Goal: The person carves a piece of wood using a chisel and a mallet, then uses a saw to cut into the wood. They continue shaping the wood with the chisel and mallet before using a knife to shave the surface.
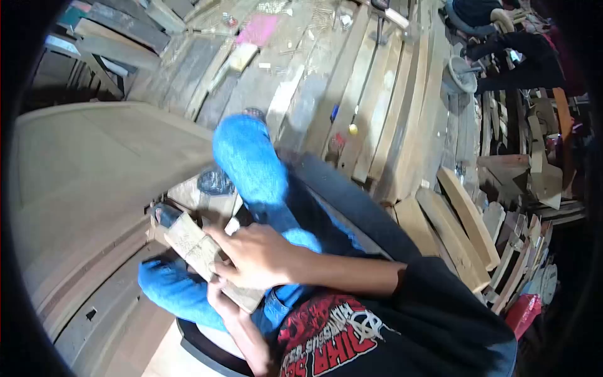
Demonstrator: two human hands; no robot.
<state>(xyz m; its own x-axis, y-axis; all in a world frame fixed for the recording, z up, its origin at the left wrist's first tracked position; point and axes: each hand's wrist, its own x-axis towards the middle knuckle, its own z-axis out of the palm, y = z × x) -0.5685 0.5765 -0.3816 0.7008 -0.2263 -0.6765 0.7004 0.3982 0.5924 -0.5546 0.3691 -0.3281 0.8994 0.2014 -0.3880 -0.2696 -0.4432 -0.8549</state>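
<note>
A short wooden block with dark markings on its face lies tilted across my lap. My left hand is closed around its lower side, the thumb up along the near edge. Over the upper edge comes my right hand, index finger stretched along the block and the other fingers curled in against it. A dark rounded piece shows at the block's far end. Beneath both hands are my legs in blue jeans.
A large pale wooden panel rises at my left. Planks make up the floor ahead. Cut boards lean at the right. A black bag sits beyond my hands. Another person is near a bucket at the upper right.
</note>
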